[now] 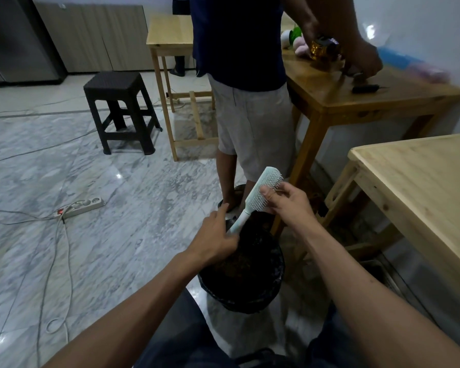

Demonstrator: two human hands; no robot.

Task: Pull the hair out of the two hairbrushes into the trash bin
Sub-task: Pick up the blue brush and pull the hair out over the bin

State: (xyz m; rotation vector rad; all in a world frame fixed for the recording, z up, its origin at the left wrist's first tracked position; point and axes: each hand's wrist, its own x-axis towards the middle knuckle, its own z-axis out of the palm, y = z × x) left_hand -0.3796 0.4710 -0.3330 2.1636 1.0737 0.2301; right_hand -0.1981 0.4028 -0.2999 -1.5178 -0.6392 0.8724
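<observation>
Left hand (pixel 215 236) is gripping the pale-green plastic hairbrush (pixel 260 191) handle over the black-lined round trash bin (pixel 272 285) while right hand (pixel 287 201) is pinching its bristles at two o'clock.

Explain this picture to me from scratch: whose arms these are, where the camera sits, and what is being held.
There is no machine here. The single picture comes from a wide-angle camera worn on a person's head, looking forward and down, so the two bare arms reaching in from the bottom are the wearer's own. The left hand grips the handle of a pale green hairbrush, held tilted above a black-lined trash bin standing on the marble floor. The right hand is at the bristles, thumb and fingers pinching there. Another person stands just beyond the bin, handling things on a wooden table. A dark stool and a power strip are off to the left.
</observation>
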